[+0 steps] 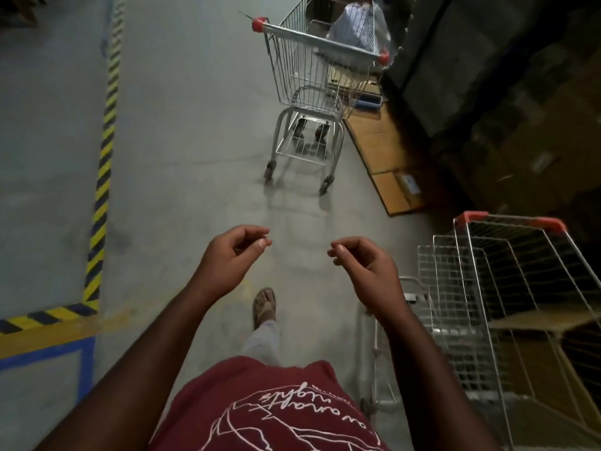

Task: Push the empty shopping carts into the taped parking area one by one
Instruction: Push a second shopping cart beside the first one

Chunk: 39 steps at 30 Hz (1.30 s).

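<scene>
An empty wire shopping cart (309,92) with red handle caps stands ahead on the grey floor, its handle turned toward me. My left hand (232,255) and my right hand (364,265) are raised in front of my chest, fingers loosely curled, holding nothing and well short of that cart. More wire carts (507,288) with red trim stand nested at my right side. Yellow-and-black striped tape (104,151) runs along the floor on the left and turns a corner near blue tape (86,359).
Flattened cardboard (387,157) lies on the floor right of the far cart, beside dark stacked boxes (520,92). Another person (357,24) stands beyond the far cart. My sandalled foot (265,305) steps on the bare concrete between the tape and the carts.
</scene>
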Each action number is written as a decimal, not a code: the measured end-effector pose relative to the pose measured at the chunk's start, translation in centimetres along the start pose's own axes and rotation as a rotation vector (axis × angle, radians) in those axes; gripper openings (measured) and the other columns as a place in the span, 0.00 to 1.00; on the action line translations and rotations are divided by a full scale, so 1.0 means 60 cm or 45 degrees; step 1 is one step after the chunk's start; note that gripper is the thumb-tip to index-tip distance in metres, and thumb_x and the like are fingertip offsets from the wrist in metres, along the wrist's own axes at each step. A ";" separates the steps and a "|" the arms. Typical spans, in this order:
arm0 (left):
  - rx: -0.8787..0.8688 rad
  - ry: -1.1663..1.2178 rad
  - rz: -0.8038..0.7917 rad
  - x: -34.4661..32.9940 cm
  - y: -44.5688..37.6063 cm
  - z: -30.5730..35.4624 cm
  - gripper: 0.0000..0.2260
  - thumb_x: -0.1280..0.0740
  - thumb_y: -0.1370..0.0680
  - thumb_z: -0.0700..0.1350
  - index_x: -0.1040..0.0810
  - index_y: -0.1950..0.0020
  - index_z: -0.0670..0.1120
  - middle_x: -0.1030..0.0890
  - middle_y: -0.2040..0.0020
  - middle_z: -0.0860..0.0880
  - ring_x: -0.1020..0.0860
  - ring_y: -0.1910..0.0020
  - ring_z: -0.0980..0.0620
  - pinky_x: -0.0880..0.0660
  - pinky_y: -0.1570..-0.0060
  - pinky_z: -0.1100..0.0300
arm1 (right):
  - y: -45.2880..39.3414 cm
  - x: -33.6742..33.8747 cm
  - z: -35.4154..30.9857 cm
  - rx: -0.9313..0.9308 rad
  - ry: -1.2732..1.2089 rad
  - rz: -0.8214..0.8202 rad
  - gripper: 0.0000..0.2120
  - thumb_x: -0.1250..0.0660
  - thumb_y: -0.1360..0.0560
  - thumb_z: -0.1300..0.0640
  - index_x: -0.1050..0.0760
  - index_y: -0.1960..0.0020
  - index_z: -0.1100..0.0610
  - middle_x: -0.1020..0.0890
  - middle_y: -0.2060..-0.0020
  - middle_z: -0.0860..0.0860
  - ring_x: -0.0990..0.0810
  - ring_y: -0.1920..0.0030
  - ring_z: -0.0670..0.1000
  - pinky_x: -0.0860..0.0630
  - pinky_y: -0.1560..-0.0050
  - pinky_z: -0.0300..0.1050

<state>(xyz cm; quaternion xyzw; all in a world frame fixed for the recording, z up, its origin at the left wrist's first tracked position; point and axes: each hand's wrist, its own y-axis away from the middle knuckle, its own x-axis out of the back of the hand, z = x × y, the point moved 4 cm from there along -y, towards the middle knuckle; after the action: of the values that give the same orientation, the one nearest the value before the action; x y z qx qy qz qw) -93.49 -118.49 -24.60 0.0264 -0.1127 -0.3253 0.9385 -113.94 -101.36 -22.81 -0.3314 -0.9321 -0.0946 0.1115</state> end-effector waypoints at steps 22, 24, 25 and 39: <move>-0.124 -0.118 -0.071 -0.034 -0.823 0.198 0.09 0.31 0.18 0.40 0.17 0.40 0.49 0.12 0.48 0.54 0.15 0.46 0.57 0.20 0.44 0.63 | -0.809 0.040 -0.122 0.065 -0.052 0.035 0.04 0.29 0.17 0.55 0.16 0.45 0.50 0.12 0.51 0.47 0.13 0.48 0.47 0.16 0.42 0.54; -0.128 -0.161 -0.052 -0.049 -0.889 0.216 0.09 0.30 0.18 0.40 0.16 0.39 0.49 0.12 0.48 0.55 0.15 0.46 0.57 0.20 0.45 0.64 | -0.888 0.046 -0.133 0.105 -0.055 0.003 0.04 0.29 0.17 0.55 0.16 0.46 0.49 0.12 0.51 0.48 0.13 0.47 0.48 0.16 0.42 0.55; -0.129 -0.175 -0.048 -0.056 -0.919 0.226 0.09 0.30 0.18 0.40 0.16 0.39 0.49 0.12 0.48 0.55 0.15 0.47 0.58 0.21 0.45 0.65 | -0.927 0.050 -0.136 0.124 -0.029 -0.009 0.04 0.29 0.18 0.55 0.16 0.46 0.48 0.12 0.51 0.47 0.13 0.47 0.48 0.16 0.43 0.54; -0.365 -0.965 0.117 -0.020 -1.241 0.197 0.18 0.30 0.18 0.48 0.22 0.29 0.49 0.21 0.30 0.50 0.25 0.28 0.49 0.30 0.27 0.46 | -1.243 0.070 -0.056 0.096 0.713 0.098 0.25 0.24 0.26 0.39 0.23 0.32 0.46 0.16 0.41 0.48 0.16 0.43 0.51 0.21 0.38 0.60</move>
<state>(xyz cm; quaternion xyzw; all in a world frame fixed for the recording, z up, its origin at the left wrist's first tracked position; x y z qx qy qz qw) -142.12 -176.05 -22.46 -0.2314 -0.4053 -0.2820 0.8382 -164.27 -156.55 -26.11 -0.3230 -0.8546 -0.1433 0.3805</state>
